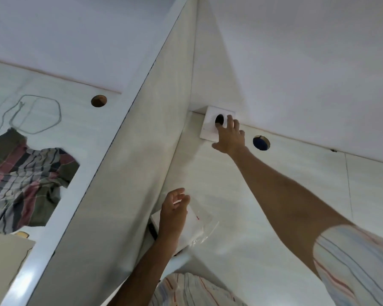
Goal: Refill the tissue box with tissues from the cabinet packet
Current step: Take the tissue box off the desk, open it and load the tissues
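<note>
A white cube tissue box [210, 127] with a round dark opening stands in the far corner of the white surface [263, 206], against the wall. My right hand [229, 135] is stretched out to it, fingers spread and lying on the box's face beside the opening, thumb below the box. Nearer to me a clear plastic packet of white tissues [197, 224] lies flat on the surface. My left hand [174, 214] is over the packet's left part with loosely curled, separated fingers. Whether that hand presses on the packet is hidden.
A white partition panel [131, 173] runs diagonally along the left of the packet. Beyond it lie a striped cloth [24, 184] and a thin grey cable [33, 113]. Round cable holes [99, 100] [261, 142] are cut in the surface.
</note>
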